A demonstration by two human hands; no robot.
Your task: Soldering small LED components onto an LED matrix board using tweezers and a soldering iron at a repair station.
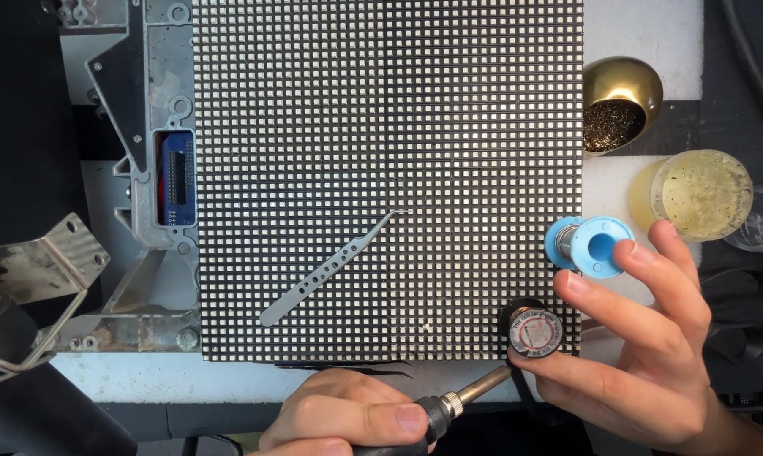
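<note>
The left hand point(348, 414) is closed round the dark grip of a soldering iron point(462, 395), low in the frame; the iron's long axis runs from lower left up to the right, its tip ending just beside a small round tin point(534, 331) at the lower right corner of the LED panel point(381, 127). The right hand point(643, 355) holds that tin between thumb and the tips of the fingers, pinched from the right; its index finger also rests on the blue spool point(591, 245), which sits just above the tin at the panel's right edge (whether the spool is lifted or lying on the bench cannot be told). So tin and iron tip meet between the two hands, the right hand nearer the tin, the left hand below and to the left of it.

A perforated pair of tweezers point(335, 268) lies loose on the panel, slanting from lower left to upper right, well apart from both hands; a brass tip-cleaner point(622, 97) and a round yellowish jar point(703, 194) stand to the right of the panel, above the right hand; a metal bracket point(48, 253) sits at the far left.
</note>
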